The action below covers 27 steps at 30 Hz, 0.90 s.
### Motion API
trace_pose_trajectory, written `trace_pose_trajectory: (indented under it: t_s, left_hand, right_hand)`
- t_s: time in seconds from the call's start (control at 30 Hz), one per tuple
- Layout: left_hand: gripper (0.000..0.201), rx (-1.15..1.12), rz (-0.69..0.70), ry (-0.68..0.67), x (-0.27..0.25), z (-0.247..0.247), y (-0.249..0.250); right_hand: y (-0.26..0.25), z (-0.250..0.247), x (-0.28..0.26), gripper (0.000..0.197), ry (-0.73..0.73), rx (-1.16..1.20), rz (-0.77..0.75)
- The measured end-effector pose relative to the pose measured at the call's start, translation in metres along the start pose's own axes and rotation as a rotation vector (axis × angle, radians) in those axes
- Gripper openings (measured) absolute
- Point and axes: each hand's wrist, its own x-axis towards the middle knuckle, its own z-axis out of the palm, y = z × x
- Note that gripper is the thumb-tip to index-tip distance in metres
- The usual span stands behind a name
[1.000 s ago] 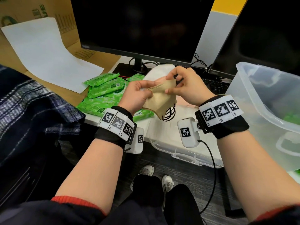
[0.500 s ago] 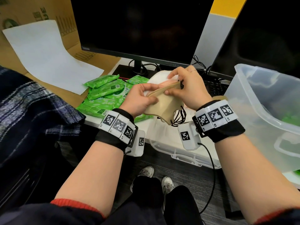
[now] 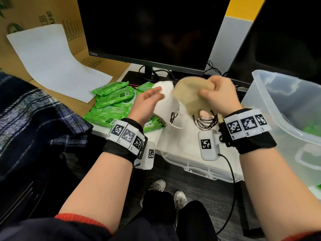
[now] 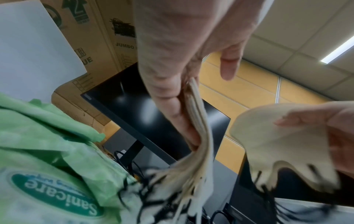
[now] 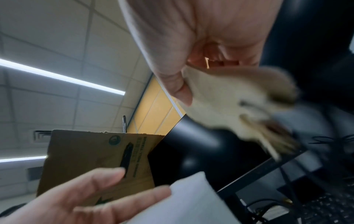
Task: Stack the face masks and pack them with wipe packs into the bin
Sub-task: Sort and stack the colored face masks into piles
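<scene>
Beige face masks (image 3: 188,94) pinched in right hand (image 3: 219,95), lifted above tabletop (image 3: 156,136)

Held just right of white mask stack (image 3: 167,103); left hand (image 3: 145,105) holding that stack, fingers nearly straight along it, thumb apart; green wipe packs (image 3: 112,103) lying left; clear bin (image 3: 284,108) standing at right.
</scene>
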Motion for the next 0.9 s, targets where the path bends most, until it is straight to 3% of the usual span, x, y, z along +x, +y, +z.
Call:
trace_pose_trajectory:
  t_s: [0.07, 0.1, 0.27, 0.4, 0.5, 0.6, 0.67, 0.83, 0.9]
  left_hand:
    - [0.031, -0.037, -0.020, 0.027, -0.001, 0.002, 0.002]
    - [0.030, -0.064, -0.021, 0.016, -0.001, 0.003, 0.002]
    - [0.049, -0.151, 0.010, -0.108, 0.000, 0.011, 0.003]
    - [0.010, -0.102, 0.089, -0.065, -0.002, 0.010, 0.004]
    - [0.024, -0.034, 0.126, -0.040, 0.001, 0.009, 0.000]
    - [0.029, 0.027, 0.162, -0.073, 0.000, 0.011, 0.003]
    - [0.033, 0.076, 0.186, -0.127, 0.000, 0.012, 0.004]
    - [0.056, 0.030, 0.272, -0.205, -0.003, 0.008, 0.004]
    - [0.062, -0.088, 0.256, -0.089, -0.002, 0.010, 0.001]
  right_hand:
    - [-0.001, 0.000, 0.001, 0.019, 0.173, 0.096, -0.003]
    - [-0.004, 0.004, 0.000, 0.019, 0.192, 0.123, -0.019]
    - [-0.013, 0.038, -0.014, 0.012, -0.170, 0.161, -0.113]
    - [-0.014, 0.040, -0.019, 0.031, -0.302, 0.384, -0.060]
    - [-0.003, 0.036, -0.016, 0.026, -0.261, 0.437, -0.026]
    - [0.011, 0.034, -0.010, 0.052, -0.177, 0.287, -0.017]
    - [0.012, 0.029, -0.009, 0.057, -0.187, 0.328, -0.060]
    - [0.011, 0.030, -0.011, 0.019, -0.229, 0.365, -0.147]
    - [0.011, 0.032, -0.013, 0.019, -0.191, 0.448, -0.140]
